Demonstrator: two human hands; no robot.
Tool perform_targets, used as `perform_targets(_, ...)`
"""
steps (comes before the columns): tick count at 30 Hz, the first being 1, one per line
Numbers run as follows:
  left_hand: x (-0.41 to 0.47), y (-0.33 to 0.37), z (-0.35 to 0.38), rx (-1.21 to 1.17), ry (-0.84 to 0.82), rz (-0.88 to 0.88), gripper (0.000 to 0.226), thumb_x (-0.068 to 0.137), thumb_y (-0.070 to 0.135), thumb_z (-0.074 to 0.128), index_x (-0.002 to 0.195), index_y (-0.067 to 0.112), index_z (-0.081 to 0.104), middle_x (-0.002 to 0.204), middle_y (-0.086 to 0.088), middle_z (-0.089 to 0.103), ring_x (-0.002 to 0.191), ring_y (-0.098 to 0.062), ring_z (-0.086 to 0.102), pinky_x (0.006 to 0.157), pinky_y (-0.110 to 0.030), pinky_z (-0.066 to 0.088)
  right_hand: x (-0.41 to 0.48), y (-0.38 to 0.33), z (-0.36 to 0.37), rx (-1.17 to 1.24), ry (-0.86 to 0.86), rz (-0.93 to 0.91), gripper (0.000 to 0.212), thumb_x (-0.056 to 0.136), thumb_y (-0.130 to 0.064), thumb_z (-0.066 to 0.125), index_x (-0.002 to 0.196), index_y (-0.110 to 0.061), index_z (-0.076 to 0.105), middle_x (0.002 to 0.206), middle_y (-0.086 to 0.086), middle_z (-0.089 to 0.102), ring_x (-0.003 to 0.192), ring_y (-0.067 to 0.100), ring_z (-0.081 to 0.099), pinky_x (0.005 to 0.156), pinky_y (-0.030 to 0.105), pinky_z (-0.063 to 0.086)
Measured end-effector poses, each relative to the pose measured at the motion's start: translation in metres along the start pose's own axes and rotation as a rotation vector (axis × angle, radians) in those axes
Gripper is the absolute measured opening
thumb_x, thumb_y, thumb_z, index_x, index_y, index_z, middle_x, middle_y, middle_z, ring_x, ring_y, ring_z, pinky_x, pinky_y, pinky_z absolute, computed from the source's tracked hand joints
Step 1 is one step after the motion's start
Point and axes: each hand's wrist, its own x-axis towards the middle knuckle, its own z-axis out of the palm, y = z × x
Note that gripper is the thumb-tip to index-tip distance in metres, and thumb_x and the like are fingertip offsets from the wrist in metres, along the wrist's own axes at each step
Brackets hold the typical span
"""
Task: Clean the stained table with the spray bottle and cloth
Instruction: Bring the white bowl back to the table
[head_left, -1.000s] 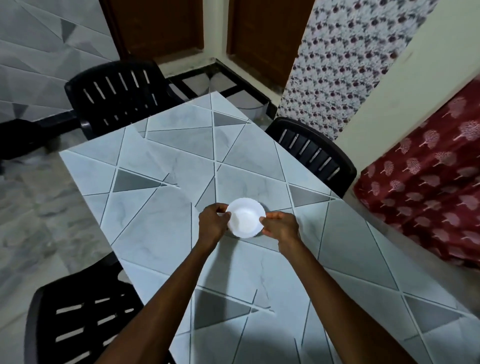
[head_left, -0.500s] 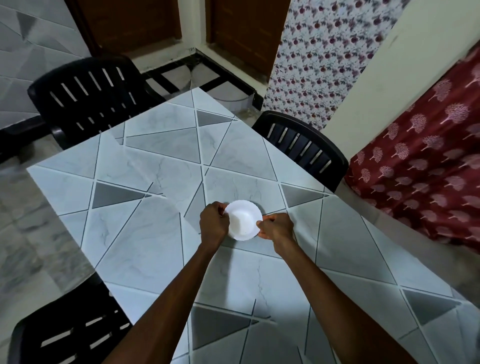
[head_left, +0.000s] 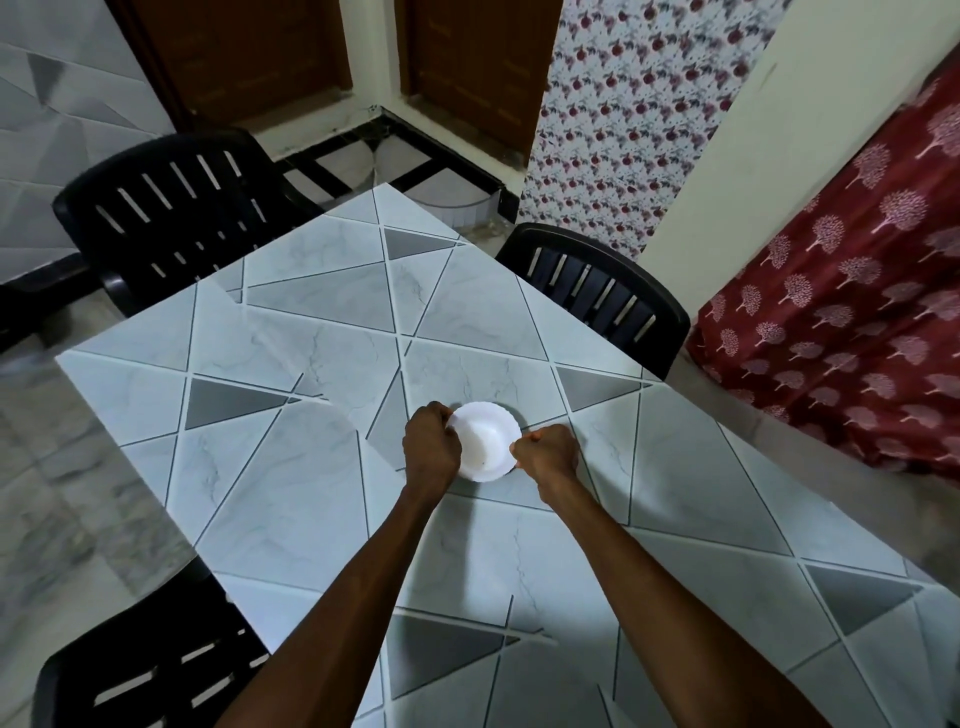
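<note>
**Both hands on a small white bowl at the middle of the tiled table**

We look down along our two bare forearms to the square table with a pale grey marble-pattern top crossed by dark lines and grey triangles (head_left: 311, 519), which fills the centre of the view with one corner pointing away from us. Near its middle sits a small white round bowl with a scalloped rim (head_left: 485, 439). We cannot tell whether its base rests on the top or hangs just above it.

Our left hand (head_left: 432, 447) grips the bowl's left rim, fingers curled over the edge. Our right hand (head_left: 548, 454) pinches the right rim between curled fingers and thumb. The bowl lies between the two hands, touching both. A tiny dark speck shows inside it.

Three black slatted plastic chairs stand around the table: one at the far left side (head_left: 171, 208), one at the far right side (head_left: 597, 291), one at the near left (head_left: 145, 670). Beyond them we see brown wooden doors (head_left: 249, 52), a floral-print curtain (head_left: 623, 104), and to the right a dark red cloth printed with pale trees (head_left: 857, 312).
</note>
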Motion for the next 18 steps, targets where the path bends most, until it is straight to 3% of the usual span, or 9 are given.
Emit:
perform_targets(5,-0.003,0.002,0.0,0.015,-0.006,-0.003,0.02,0.087,-0.001,0.05,0.101,0.003,0.064,0.102,-0.014,0.068,0.096,-0.032,0.062,0.073,-0.028,0.039,-0.003,0.002,-0.001,-0.024,0.02,-0.003,0.027,0.066,-0.006,0.065,0.048,-0.013,0.046,0.052,0.003,0.047,0.057,0.025,0.059,0.058,0.029,0.046)
perform_targets(13,-0.001,0.014,-0.003,0.137,-0.069,-0.018,0.017,0.094,0.005,0.048,0.107,-0.001,0.056,0.108,-0.018,0.065,0.101,-0.036,0.062,0.076,-0.034,0.042,-0.012,-0.009,-0.007,-0.043,-0.01,-0.015,0.015,0.067,-0.005,0.059,0.054,-0.011,0.052,0.056,0.006,0.053,0.054,0.024,0.053,0.05,0.019,0.035)
perform_targets(15,0.002,0.018,-0.005,0.184,-0.097,-0.021,0.019,0.094,0.006,0.048,0.111,-0.001,0.053,0.113,-0.018,0.064,0.105,-0.036,0.062,0.081,-0.037,0.045,-0.011,-0.014,-0.011,-0.061,-0.04,-0.007,0.006,0.067,-0.008,0.059,0.064,-0.013,0.058,0.066,0.008,0.06,0.06,0.026,0.059,0.047,0.018,0.035)
perform_targets(18,0.006,0.018,-0.009,0.23,-0.166,0.013,0.024,0.094,0.008,0.051,0.116,-0.001,0.051,0.119,-0.018,0.062,0.111,-0.036,0.059,0.087,-0.04,0.045,-0.006,-0.014,-0.017,-0.07,-0.068,0.005,0.003,0.071,-0.009,0.064,0.073,-0.011,0.064,0.075,0.009,0.067,0.073,0.03,0.071,0.051,0.022,0.047)
